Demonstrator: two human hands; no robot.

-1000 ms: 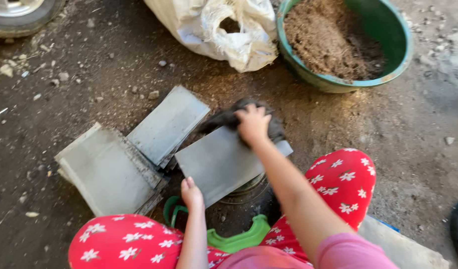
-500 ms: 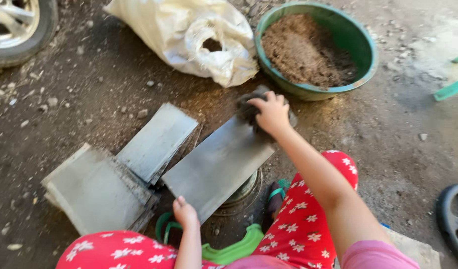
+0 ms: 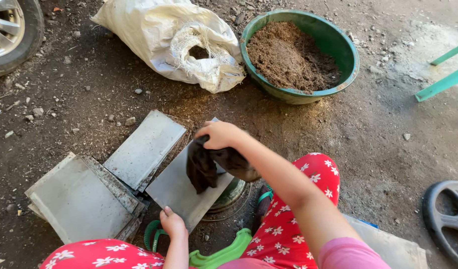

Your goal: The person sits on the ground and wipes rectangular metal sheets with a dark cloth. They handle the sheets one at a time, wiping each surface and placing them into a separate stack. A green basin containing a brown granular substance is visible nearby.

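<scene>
My right hand (image 3: 220,134) is closed on a dark, limp cloth (image 3: 204,167), pinching it at the top so that it hangs down and drapes onto the grey flat tile (image 3: 181,192) beneath it. That tile lies tilted across a round dark container (image 3: 231,194), whose rim shows at the tile's right side. My left hand (image 3: 172,225) grips the near edge of the same tile, fingers curled around it.

Just to the left, another grey tile (image 3: 144,148) lies flat on the ground, its lower end touching a stack of grey tiles (image 3: 79,201) nearer my left knee. My legs in red floral trousers (image 3: 299,199) frame the work on both sides, and a green plastic piece (image 3: 219,255) sits between them, close to me.

Farther out, a green basin (image 3: 348,65) filled with brown soil stands on the dirt ground (image 3: 388,144), touching or nearly touching a white woven sack (image 3: 154,35) with its mouth open. A car wheel (image 3: 9,35) shows in the upper left corner and a dark round wheel (image 3: 451,219) at the right edge.
</scene>
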